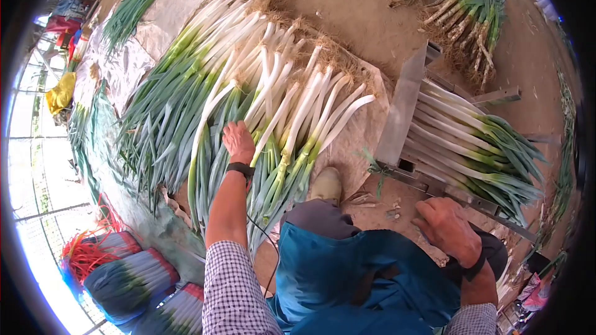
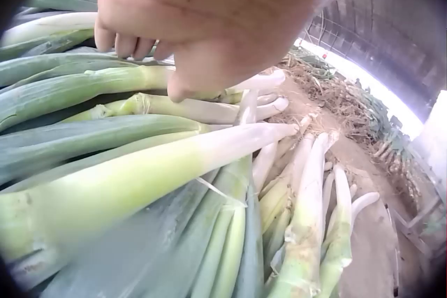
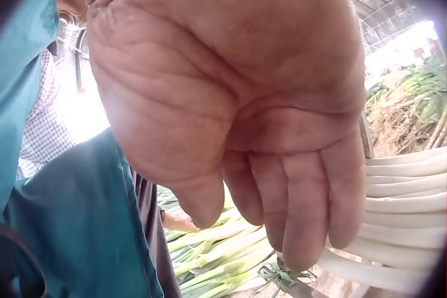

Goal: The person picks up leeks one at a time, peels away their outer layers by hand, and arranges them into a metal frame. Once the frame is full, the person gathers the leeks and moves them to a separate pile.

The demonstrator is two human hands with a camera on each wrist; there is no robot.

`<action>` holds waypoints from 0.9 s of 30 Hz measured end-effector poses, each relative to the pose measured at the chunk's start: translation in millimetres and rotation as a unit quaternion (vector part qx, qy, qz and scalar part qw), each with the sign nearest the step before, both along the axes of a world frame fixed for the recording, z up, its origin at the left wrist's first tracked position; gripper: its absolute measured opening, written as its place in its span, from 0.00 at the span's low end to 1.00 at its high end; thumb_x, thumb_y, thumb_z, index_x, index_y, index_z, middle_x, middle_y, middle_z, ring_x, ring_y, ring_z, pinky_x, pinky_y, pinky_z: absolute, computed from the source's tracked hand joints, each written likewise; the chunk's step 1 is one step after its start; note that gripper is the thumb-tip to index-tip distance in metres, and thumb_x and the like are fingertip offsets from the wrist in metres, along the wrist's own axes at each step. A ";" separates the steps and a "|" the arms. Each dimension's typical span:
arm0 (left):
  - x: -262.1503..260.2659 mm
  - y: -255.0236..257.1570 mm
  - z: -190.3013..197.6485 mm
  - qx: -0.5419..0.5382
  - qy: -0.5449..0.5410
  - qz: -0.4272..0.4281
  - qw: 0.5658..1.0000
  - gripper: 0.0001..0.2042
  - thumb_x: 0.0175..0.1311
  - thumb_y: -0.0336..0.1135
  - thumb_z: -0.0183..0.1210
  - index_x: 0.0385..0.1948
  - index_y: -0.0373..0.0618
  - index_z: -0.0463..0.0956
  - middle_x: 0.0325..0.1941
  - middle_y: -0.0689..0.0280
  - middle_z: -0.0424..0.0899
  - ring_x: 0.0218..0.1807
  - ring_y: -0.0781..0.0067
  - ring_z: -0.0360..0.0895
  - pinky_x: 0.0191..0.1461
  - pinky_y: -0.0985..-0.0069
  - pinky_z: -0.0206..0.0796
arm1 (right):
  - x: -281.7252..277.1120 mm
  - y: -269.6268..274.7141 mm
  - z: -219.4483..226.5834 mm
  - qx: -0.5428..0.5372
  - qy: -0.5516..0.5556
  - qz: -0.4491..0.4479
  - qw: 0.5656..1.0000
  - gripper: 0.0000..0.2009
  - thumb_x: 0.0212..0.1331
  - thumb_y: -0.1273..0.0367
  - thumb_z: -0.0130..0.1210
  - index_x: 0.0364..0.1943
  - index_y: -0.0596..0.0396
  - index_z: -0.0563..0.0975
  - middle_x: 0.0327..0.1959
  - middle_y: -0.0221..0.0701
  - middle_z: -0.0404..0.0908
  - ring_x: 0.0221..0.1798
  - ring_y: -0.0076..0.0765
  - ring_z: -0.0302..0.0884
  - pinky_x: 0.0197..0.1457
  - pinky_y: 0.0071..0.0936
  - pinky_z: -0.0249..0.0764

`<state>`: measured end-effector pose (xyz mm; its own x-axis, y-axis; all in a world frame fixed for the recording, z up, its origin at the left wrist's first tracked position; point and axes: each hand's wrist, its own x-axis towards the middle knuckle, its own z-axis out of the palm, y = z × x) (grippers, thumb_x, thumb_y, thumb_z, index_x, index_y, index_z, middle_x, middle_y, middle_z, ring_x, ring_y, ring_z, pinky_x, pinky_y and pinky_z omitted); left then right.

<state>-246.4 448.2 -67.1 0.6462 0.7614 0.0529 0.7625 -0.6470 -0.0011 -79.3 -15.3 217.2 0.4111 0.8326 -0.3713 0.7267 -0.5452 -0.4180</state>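
Note:
A broad pile of leeks (image 1: 273,87) lies on the ground, white ends pointing away and green leaves toward the body. My left hand (image 1: 239,142) is over the middle of this pile. In the left wrist view, its thumb (image 2: 183,83) and bent fingers (image 2: 126,45) come down right at a pale green leek stalk (image 2: 167,106), with no stalk gripped between them. To the right, my right hand (image 1: 448,226) hovers near the metal frame (image 1: 400,111), its fingers loosely bent and the palm bare in the right wrist view. Peeled leeks (image 1: 472,130) lie side by side inside that frame.
Bundled leeks (image 1: 133,279) with red ties sit at the lower left, beside loose red strips (image 1: 93,251). Unpeeled leeks with roots (image 1: 465,25) lie at the far right. A pale sheet (image 1: 354,142) spreads beneath the pile. My boot (image 1: 327,185) stands at its near edge.

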 end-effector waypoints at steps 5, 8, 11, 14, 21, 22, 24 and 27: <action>-19.1 -10.3 5.2 -0.002 -0.060 -0.052 0.997 0.04 0.60 0.25 0.53 0.34 0.44 0.75 0.42 0.55 0.77 0.48 0.48 0.75 0.49 0.54 0.68 | -0.7 -5.2 7.8 0.018 -0.009 0.010 1.000 0.09 0.59 0.67 0.63 0.37 0.56 0.76 0.34 0.40 0.78 0.41 0.52 0.78 0.47 0.44 0.73; -33.8 -3.7 14.9 -0.030 -0.090 -0.074 0.993 0.04 0.62 0.27 0.52 0.37 0.44 0.71 0.38 0.52 0.80 0.44 0.43 0.78 0.47 0.49 0.69 | -5.2 -11.1 9.7 0.053 -0.021 0.026 0.998 0.09 0.59 0.67 0.63 0.35 0.56 0.76 0.33 0.40 0.78 0.41 0.52 0.78 0.46 0.45 0.73; -33.2 -4.4 63.1 -0.137 -0.133 0.072 0.979 0.13 0.65 0.30 0.52 0.50 0.41 0.72 0.42 0.47 0.84 0.44 0.39 0.81 0.47 0.46 0.71 | -13.0 -17.1 9.1 0.063 -0.018 0.033 0.997 0.09 0.59 0.67 0.63 0.35 0.56 0.76 0.33 0.40 0.78 0.42 0.52 0.79 0.47 0.45 0.73; -47.8 2.1 59.8 -0.104 -0.171 0.047 0.979 0.17 0.65 0.33 0.52 0.55 0.42 0.73 0.46 0.47 0.84 0.49 0.41 0.81 0.49 0.50 0.72 | -19.6 -21.5 8.1 0.038 -0.041 0.048 0.997 0.09 0.60 0.66 0.62 0.36 0.56 0.76 0.33 0.40 0.78 0.43 0.52 0.79 0.48 0.45 0.74; -74.7 -12.1 21.6 -0.151 -0.093 0.069 0.982 0.17 0.64 0.37 0.54 0.53 0.46 0.78 0.53 0.51 0.83 0.56 0.44 0.78 0.58 0.52 0.70 | -26.6 -30.9 8.3 0.014 -0.037 0.046 0.998 0.10 0.60 0.65 0.63 0.36 0.55 0.77 0.33 0.40 0.79 0.42 0.52 0.80 0.48 0.45 0.75; -69.9 -17.8 16.4 -0.125 -0.093 0.046 0.987 0.16 0.63 0.36 0.54 0.53 0.47 0.78 0.52 0.52 0.83 0.56 0.44 0.78 0.58 0.52 0.69 | -25.9 -30.5 6.6 0.013 -0.030 0.048 0.998 0.10 0.60 0.65 0.63 0.36 0.55 0.77 0.33 0.40 0.79 0.42 0.52 0.80 0.48 0.45 0.75; -48.8 -20.0 3.9 -0.114 -0.070 0.032 0.990 0.14 0.62 0.34 0.54 0.50 0.47 0.76 0.51 0.55 0.82 0.59 0.46 0.75 0.62 0.51 0.65 | -20.7 -29.8 2.7 0.015 -0.028 0.048 0.998 0.10 0.60 0.65 0.63 0.36 0.55 0.77 0.32 0.39 0.79 0.41 0.51 0.80 0.47 0.44 0.74; -27.4 -20.0 -14.5 -0.104 0.013 0.044 0.994 0.12 0.60 0.33 0.55 0.45 0.46 0.76 0.53 0.55 0.80 0.58 0.47 0.74 0.63 0.53 0.64 | -13.5 -30.9 -2.3 0.018 -0.036 0.045 0.998 0.10 0.60 0.65 0.63 0.37 0.55 0.76 0.32 0.39 0.78 0.39 0.50 0.79 0.45 0.43 0.73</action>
<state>-273.8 428.1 -81.6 0.5763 0.8073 -0.1270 0.8172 -0.5669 0.1044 -92.8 -46.2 214.9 0.3583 0.8797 -0.3127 0.8009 -0.4618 -0.3813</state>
